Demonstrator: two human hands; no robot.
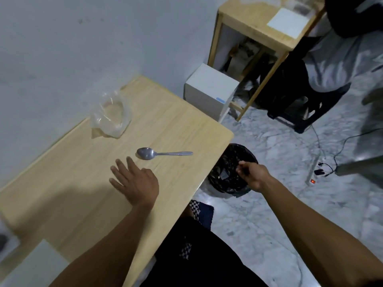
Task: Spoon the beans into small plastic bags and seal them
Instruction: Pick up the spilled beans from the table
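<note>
Head view: your left hand [135,182] lies flat, fingers spread, holding nothing, the spoon [161,153] just beyond its fingertips. Your right hand [251,175] hovers over the bin [230,170], fingers curled; I cannot tell whether it holds anything. Farther off, the clear plastic bag [110,117] looks slack, without visible beans; it could tip when spooned into.

Bare forearms [310,230], dark clothing [199,255]

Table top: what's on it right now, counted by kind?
Spoon: 1
Plastic bag: 1
Hand resting on the table, the left: 1
Total: 3
</note>
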